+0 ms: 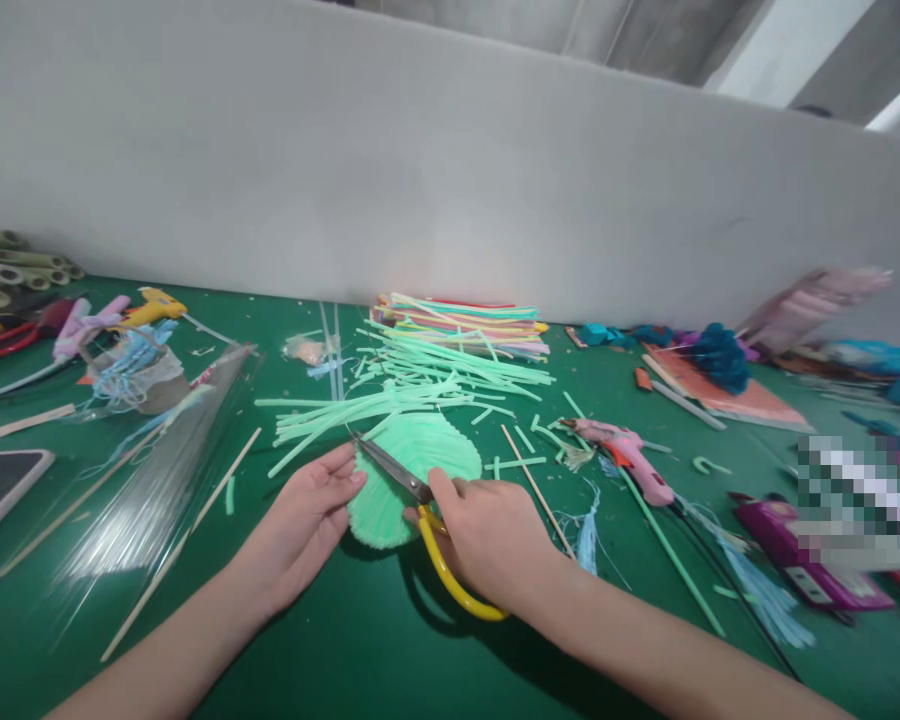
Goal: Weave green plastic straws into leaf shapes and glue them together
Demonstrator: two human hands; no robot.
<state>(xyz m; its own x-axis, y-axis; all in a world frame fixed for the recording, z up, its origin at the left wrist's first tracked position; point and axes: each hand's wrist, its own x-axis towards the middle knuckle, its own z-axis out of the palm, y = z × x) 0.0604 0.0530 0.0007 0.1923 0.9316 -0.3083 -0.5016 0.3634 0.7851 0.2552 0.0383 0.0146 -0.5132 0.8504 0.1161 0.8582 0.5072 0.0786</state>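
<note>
Green piece | left hand pinches edge | right hand grips scissors | stems crowd far edge, room nearside

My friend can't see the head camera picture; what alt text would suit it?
A right hand holds yellow-handled scissors across a fuzzy green piece while the left hand holds its left edge. Green strips lie beyond it on a green table, with a pink glue gun to the right.

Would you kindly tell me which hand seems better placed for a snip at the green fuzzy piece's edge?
Probably the right hand: it grips the yellow-handled scissors, whose blades lie over the green fuzzy piece, while the left hand holds that piece's edge.
</note>
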